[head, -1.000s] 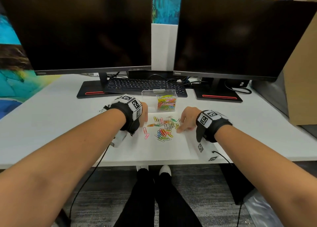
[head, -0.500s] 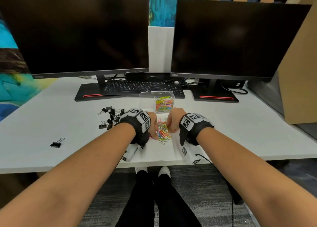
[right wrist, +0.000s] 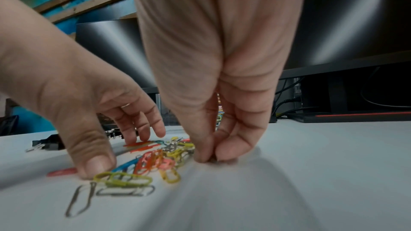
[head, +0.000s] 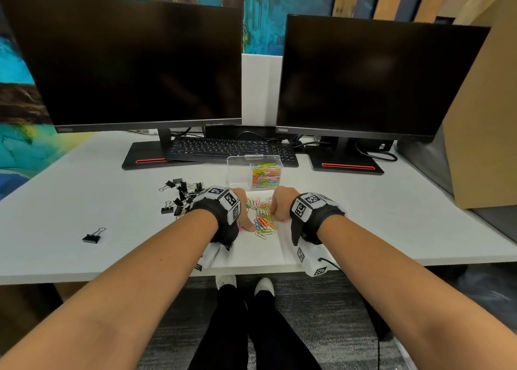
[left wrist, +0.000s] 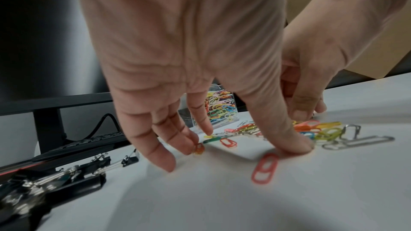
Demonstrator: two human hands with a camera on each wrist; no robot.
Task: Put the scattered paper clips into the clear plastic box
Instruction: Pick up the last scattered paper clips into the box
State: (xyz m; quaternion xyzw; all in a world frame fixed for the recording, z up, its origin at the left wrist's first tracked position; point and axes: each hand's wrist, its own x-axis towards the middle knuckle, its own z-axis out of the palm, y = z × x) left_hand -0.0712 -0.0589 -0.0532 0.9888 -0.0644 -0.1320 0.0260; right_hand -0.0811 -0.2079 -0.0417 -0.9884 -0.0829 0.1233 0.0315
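Note:
A pile of coloured paper clips [head: 262, 217] lies on the white desk between my two hands. My left hand [head: 244, 218] stands at the pile's left side, its fingers [left wrist: 164, 157] straight and spread, tips on the desk and thumb [left wrist: 295, 144] down beside a red clip [left wrist: 265, 168]. My right hand [head: 275, 213] is at the pile's right edge with its fingers curled, and thumb and fingertips [right wrist: 224, 154] are pressed together on the desk; no clip shows between them. Just behind the pile stands the clear plastic box [head: 240, 168], with many clips [head: 265, 175] in its right half.
A heap of black binder clips [head: 181, 196] lies left of my left wrist, and one more binder clip [head: 92, 236] sits further left. A keyboard [head: 232, 148] and two monitor stands are behind the box. A cardboard box [head: 481, 145] stands at the right.
Both hands have come inward from either side of the spread clips, and the clips are now bunched into a narrow pile between them.

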